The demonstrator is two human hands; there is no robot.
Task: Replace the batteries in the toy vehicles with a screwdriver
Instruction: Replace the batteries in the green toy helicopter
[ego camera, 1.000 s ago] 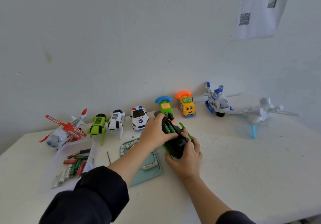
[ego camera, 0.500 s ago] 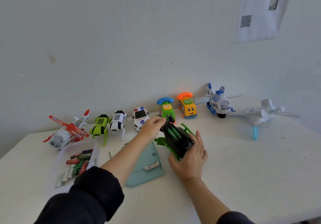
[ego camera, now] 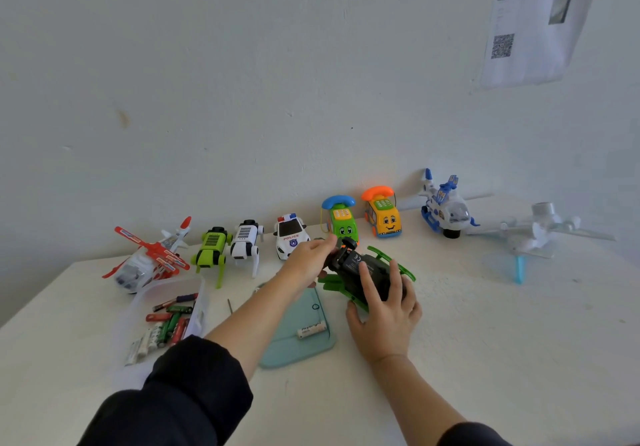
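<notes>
A green and black toy vehicle (ego camera: 375,267) lies upside down at the table's middle. Its black battery cover (ego camera: 353,261) sits over the compartment, so the batteries inside are hidden. My left hand (ego camera: 308,260) pinches the far end of that cover. From the near side my right hand (ego camera: 384,314) grips the toy's body, with its index finger laid on the cover. A thin screwdriver (ego camera: 229,306) lies on the table left of my left forearm.
A teal tray (ego camera: 291,345) with one white battery (ego camera: 311,329) lies under my left arm. A clear box (ego camera: 197,307) of several batteries stands at the left. Along the wall stand a red helicopter (ego camera: 149,258), two robot dogs, a police car (ego camera: 289,238), two phone cars and two planes.
The green batteries showed in the open compartment before. My left hand has brought the black cover down over them, and my right index finger has moved onto it.
</notes>
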